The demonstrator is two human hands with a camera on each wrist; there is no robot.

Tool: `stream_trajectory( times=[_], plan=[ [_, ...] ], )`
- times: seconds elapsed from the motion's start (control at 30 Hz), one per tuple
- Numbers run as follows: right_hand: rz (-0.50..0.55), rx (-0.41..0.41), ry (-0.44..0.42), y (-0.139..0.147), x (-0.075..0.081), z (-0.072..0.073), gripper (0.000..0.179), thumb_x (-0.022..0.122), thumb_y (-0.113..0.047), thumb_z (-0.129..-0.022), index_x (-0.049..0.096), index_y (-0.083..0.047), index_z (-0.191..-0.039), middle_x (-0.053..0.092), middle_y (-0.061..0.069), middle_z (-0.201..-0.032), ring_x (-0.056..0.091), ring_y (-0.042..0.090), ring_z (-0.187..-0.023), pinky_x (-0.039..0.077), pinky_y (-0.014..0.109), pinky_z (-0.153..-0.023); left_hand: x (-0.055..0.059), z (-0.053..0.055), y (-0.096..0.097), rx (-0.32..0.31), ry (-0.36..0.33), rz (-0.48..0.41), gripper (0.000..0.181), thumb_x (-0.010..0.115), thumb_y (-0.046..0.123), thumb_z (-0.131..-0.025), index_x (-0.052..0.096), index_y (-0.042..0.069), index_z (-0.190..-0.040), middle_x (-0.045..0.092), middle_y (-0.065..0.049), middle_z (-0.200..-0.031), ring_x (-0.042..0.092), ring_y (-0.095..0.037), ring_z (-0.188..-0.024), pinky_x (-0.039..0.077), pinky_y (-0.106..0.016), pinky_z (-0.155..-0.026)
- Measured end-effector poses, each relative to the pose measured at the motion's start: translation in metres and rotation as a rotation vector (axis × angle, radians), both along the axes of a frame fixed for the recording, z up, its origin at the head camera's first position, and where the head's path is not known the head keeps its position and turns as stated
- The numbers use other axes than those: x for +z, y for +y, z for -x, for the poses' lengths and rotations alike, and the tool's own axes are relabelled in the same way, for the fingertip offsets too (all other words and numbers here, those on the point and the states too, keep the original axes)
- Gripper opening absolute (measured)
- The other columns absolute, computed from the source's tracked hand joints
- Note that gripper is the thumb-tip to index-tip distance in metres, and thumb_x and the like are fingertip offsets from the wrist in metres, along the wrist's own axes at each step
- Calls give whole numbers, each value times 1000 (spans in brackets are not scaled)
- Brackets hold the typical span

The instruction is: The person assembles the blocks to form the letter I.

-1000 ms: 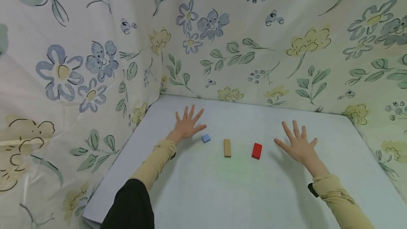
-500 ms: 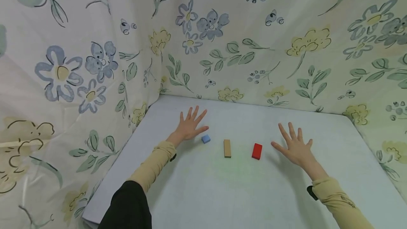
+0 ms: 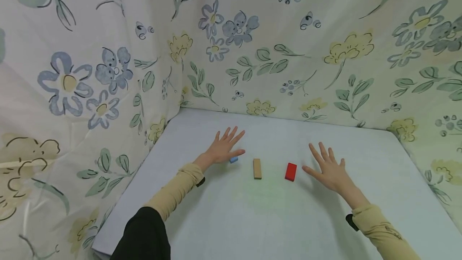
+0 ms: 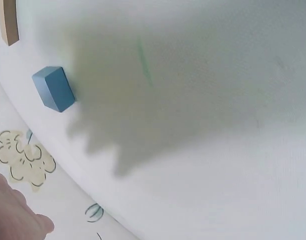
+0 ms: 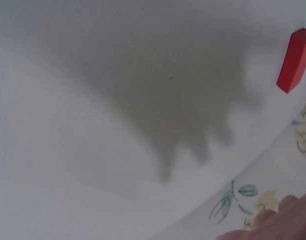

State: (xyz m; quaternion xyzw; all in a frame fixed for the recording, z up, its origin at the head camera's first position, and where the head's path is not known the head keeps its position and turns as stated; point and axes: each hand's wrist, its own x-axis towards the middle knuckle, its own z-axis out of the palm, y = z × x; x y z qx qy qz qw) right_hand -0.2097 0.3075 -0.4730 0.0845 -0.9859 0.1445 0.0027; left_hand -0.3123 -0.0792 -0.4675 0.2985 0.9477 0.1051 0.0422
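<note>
Three blocks lie spaced out in a row on the white table (image 3: pixel 267 220). My left hand (image 3: pixel 221 149), fingers spread, hovers above the table and overlaps the small blue block (image 3: pixel 234 159) in the head view; the left wrist view shows that blue block (image 4: pixel 54 89) whole, with the hand's shadow beside it. A long tan wooden block (image 3: pixel 257 169) lies in the middle. To the right is a red block (image 3: pixel 290 171), and my right hand (image 3: pixel 330 171) is held in the air just right of it with fingers spread. Neither hand holds anything.
A curtain (image 3: pixel 274 51) printed with flowers and leaves hangs behind the table and along its left and right sides. Dark bands sit at both wrists, and a black sleeve (image 3: pixel 144 236) covers the upper left arm.
My left hand has moved right, now covering part of the blue block in the head view. The right hand has shifted left, closer to the red block. The blocks lie where they were.
</note>
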Motion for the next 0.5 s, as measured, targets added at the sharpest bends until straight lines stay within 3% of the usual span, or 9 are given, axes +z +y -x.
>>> stream_trajectory(
  times=[0.3,0.5],
  plan=[
    [44,38,3,-8,-1,-2,87,52,-63,-87,5,-32,-153,3,17,-160,6,52,-142,4,81,-99,-5,-9,15,-96,6,-58,81,34,67,-92,-5,30,-153,-1,-6,-162,2,-31,-149,12,-54,-119],
    [43,61,12,-12,-5,-3,88,54,-63,-85,6,-33,-153,6,16,-160,11,50,-142,8,79,-101,-14,-16,23,-129,-43,-94,84,34,68,-92,-7,27,-152,-3,-3,-162,1,-27,-149,12,-45,-121]
  ],
)
